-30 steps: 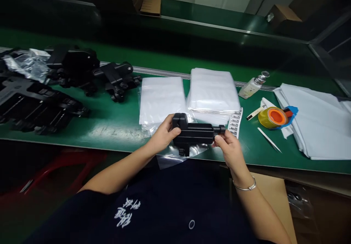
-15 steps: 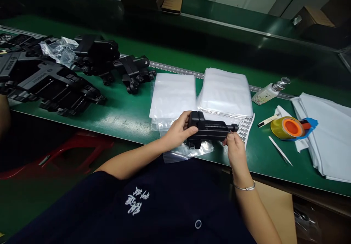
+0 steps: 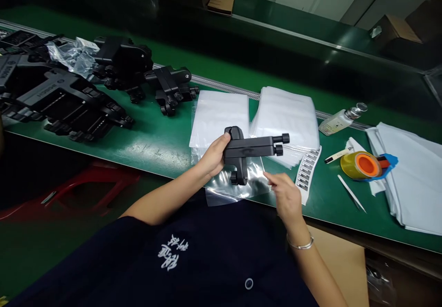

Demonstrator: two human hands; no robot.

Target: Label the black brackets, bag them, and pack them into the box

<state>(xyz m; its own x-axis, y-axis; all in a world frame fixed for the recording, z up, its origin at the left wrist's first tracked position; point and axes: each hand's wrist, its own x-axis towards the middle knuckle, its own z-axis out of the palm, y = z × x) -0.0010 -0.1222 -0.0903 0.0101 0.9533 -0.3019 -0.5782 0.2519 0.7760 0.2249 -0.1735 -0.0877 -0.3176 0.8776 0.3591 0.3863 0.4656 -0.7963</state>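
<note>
My left hand is closed around one end of a black clamp-like bracket, holding it above the bench. Its long body points right and ends in two ribbed knobs; a crosspiece with another knob hangs down. To the lower right, apart from the bracket, is my right hand, holding nothing I can see, its index finger stretched towards the bracket. Below the bracket lies a clear plastic bag. Stacks of whitish bags lie behind, and a sheet of printed labels rests beside my right hand.
On the left are several black brackets, larger grey-black holders and crumpled plastic. To the right stand a pump bottle and a tape roll, with tweezers, a cutter knife and white sheets nearby.
The bracket has been turned over, so its crosspiece and both end knobs now show. My right hand has let go of the knob end and moved down and slightly left.
</note>
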